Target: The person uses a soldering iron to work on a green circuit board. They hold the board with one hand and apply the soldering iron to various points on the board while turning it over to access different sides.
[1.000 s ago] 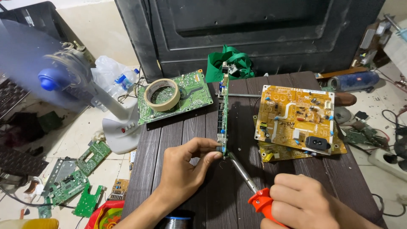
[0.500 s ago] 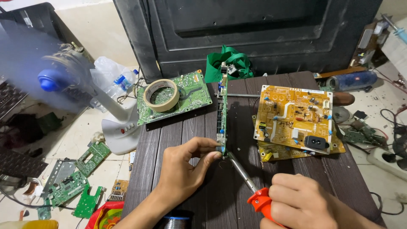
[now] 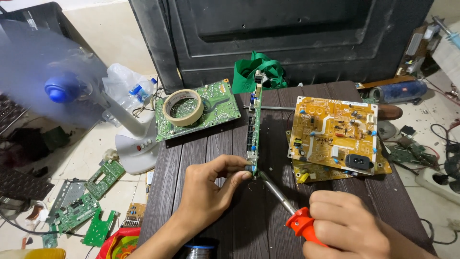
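My left hand (image 3: pixel 208 189) pinches the near end of a narrow green circuit board (image 3: pixel 253 127), which stands on its edge on the dark slatted table (image 3: pixel 201 153). My right hand (image 3: pixel 347 228) grips the orange handle of a soldering iron (image 3: pixel 282 201). Its metal tip touches the board's near end, right beside my left fingertips. A spool of solder wire (image 3: pixel 196 249) sits at the table's front edge below my left wrist.
A green board (image 3: pixel 215 103) with a roll of masking tape (image 3: pixel 182 108) lies at back left. Yellow boards (image 3: pixel 335 134) lie at right. A white fan (image 3: pixel 62 86) spins on the left floor among scattered boards (image 3: pixel 81 206). A big black panel (image 3: pixel 287 38) stands behind.
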